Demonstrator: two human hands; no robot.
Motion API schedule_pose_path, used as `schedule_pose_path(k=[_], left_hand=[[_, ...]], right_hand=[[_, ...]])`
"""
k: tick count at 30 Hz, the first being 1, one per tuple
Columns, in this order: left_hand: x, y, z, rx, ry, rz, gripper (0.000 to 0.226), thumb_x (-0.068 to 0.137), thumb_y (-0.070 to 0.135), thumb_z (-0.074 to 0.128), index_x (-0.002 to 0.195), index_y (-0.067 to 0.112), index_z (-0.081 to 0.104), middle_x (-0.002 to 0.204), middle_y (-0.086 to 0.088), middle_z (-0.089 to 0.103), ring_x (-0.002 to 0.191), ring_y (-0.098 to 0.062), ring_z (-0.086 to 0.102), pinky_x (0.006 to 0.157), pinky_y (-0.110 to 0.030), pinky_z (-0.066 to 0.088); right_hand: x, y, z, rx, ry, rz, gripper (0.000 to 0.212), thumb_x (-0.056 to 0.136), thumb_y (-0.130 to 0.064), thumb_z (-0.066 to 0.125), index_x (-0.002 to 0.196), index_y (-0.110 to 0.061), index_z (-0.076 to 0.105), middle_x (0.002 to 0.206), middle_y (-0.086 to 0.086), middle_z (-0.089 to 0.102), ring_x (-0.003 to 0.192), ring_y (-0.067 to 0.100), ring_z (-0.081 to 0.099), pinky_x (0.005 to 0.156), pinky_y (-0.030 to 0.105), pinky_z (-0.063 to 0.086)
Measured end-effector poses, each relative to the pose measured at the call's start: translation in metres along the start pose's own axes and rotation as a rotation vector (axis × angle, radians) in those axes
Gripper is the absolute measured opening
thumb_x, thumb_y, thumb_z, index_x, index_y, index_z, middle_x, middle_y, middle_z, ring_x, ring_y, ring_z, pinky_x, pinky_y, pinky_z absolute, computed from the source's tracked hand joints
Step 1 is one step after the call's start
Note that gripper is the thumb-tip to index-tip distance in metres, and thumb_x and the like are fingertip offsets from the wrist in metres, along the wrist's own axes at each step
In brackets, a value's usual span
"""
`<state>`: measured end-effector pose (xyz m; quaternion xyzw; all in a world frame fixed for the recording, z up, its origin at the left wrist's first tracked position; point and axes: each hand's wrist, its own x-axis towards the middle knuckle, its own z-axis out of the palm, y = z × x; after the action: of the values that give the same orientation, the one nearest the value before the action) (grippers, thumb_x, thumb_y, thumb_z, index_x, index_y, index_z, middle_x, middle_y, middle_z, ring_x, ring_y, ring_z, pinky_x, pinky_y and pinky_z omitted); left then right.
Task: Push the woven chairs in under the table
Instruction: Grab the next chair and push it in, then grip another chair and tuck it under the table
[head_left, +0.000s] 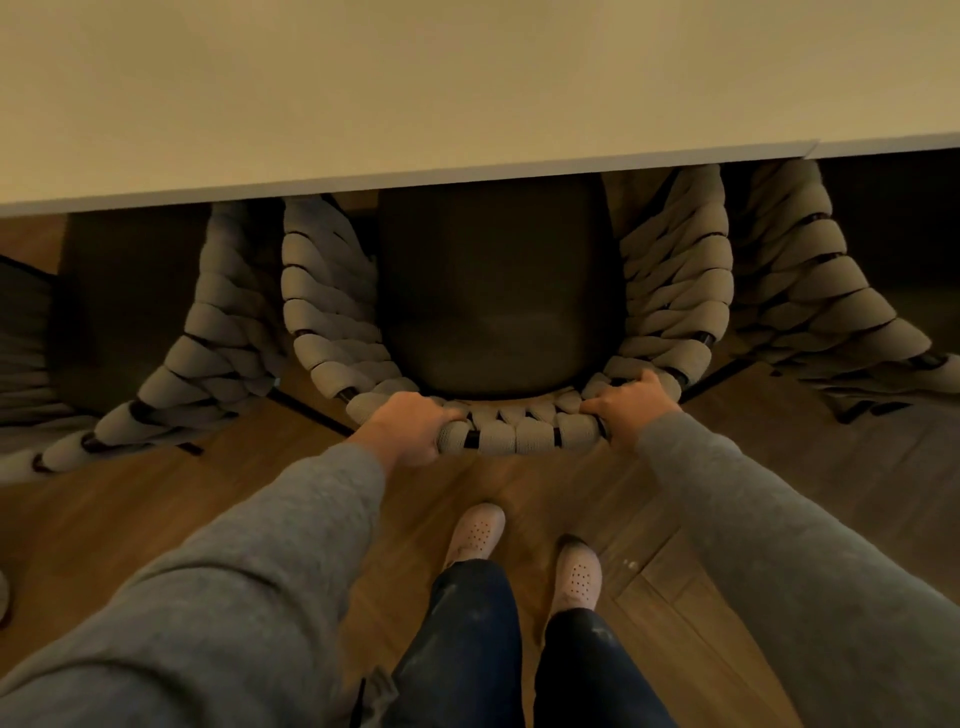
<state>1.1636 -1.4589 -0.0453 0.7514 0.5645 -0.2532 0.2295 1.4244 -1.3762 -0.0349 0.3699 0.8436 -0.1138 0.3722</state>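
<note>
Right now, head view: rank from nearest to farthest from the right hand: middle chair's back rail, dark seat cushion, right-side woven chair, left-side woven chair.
1. Back rail of the middle chair: gripped by the right hand.
2. Dark seat cushion: just ahead, under the table edge.
3. Right-side woven chair: to the right.
4. Left-side woven chair: far left, past the left hand.

Middle woven chair (498, 291) front hidden under tabletop (467, 93); side chairs (left (171, 374), right (810, 291)) cropped, dim; fingertips curled behind backrest.
</note>
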Motion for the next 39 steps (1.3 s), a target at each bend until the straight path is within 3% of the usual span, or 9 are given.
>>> schedule_pose_path(k=[5,13,15,18,22,27,30,33,39], left_hand=[[0.005,-0.012,-0.004,-0.013,-0.016,0.042,0.043,0.091,0.031,0.057,0.133,0.031,0.047,0.105,0.001,0.064,0.092,-0.018,0.062,0.079,-0.032,0.049],[0.009,-0.018,0.002,-0.064,-0.077,0.049,0.052,0.089,0.039,0.059,0.137,0.033,0.041,0.111,0.003,0.063,0.099,-0.018,0.061,0.086,-0.034,0.047],[0.011,-0.018,-0.002,-0.104,-0.192,0.031,0.065,0.084,0.056,0.060,0.140,0.030,0.039,0.120,0.000,0.060,0.107,-0.019,0.058,0.091,-0.035,0.046],[0.014,-0.018,-0.017,-0.289,-0.389,-0.053,0.102,0.069,0.087,0.047,0.150,0.029,0.026,0.147,-0.004,0.040,0.132,-0.025,0.042,0.107,-0.040,0.036],[0.030,0.008,-0.049,-0.428,-0.186,-0.036,0.092,0.074,0.086,0.037,0.146,0.029,0.036,0.149,-0.001,0.039,0.135,-0.020,0.038,0.107,-0.036,0.036],[0.068,0.086,-0.101,-0.292,0.189,0.106,0.064,0.090,0.065,0.044,0.138,0.022,0.048,0.149,-0.004,0.038,0.138,-0.020,0.032,0.112,-0.036,0.026],[0.100,0.149,-0.128,-0.223,0.375,0.225,0.056,0.091,0.054,0.053,0.136,0.021,0.051,0.152,-0.009,0.033,0.142,-0.025,0.025,0.118,-0.042,0.018],[0.134,0.234,-0.152,-0.158,0.460,0.246,0.062,0.091,0.051,0.055,0.142,0.019,0.043,0.156,-0.012,0.024,0.147,-0.027,0.014,0.120,-0.043,0.010],[0.198,0.410,-0.204,-0.117,0.451,0.268,0.067,0.092,0.052,0.053,0.147,0.020,0.033,0.160,-0.010,0.014,0.149,-0.027,0.001,0.120,-0.043,0.001]], right_hand=[[0.009,0.001,-0.009,-0.018,-0.057,-0.011,0.041,0.097,-0.034,0.052,0.136,-0.041,0.042,0.133,-0.006,0.053,0.123,0.023,0.049,0.106,0.048,0.027],[0.013,-0.003,-0.008,-0.022,0.015,-0.025,0.043,0.094,-0.037,0.055,0.136,-0.039,0.044,0.134,-0.006,0.052,0.124,0.022,0.047,0.104,0.042,0.030],[0.012,-0.002,-0.001,0.036,0.042,-0.029,0.061,0.090,-0.039,0.061,0.144,-0.040,0.033,0.146,-0.002,0.041,0.134,0.024,0.036,0.110,0.045,0.027],[0.008,0.006,0.004,0.196,0.117,-0.062,0.098,0.079,-0.056,0.069,0.154,-0.037,0.009,0.162,0.006,0.007,0.149,0.027,0.006,0.121,0.049,0.006],[-0.012,0.036,0.009,0.314,0.295,-0.044,0.102,0.079,-0.075,0.053,0.154,-0.033,-0.001,0.163,0.006,-0.006,0.150,0.025,-0.006,0.121,0.047,-0.005],[-0.062,0.118,0.041,0.422,0.504,0.185,0.086,0.087,-0.069,0.045,0.155,-0.030,0.009,0.163,0.009,0.005,0.150,0.026,0.004,0.122,0.044,-0.001],[-0.095,0.182,0.074,0.428,0.513,0.313,0.084,0.088,-0.065,0.049,0.155,-0.028,0.013,0.162,0.010,0.007,0.149,0.028,0.007,0.121,0.044,0.001],[-0.137,0.246,0.114,0.456,0.491,0.394,0.085,0.087,-0.064,0.052,0.154,-0.028,0.015,0.162,0.010,0.007,0.149,0.028,0.007,0.120,0.042,-0.001],[-0.227,0.377,0.201,0.509,0.441,0.451,0.089,0.085,-0.068,0.052,0.155,-0.028,0.016,0.162,0.009,0.008,0.149,0.029,0.008,0.121,0.043,0.003]])
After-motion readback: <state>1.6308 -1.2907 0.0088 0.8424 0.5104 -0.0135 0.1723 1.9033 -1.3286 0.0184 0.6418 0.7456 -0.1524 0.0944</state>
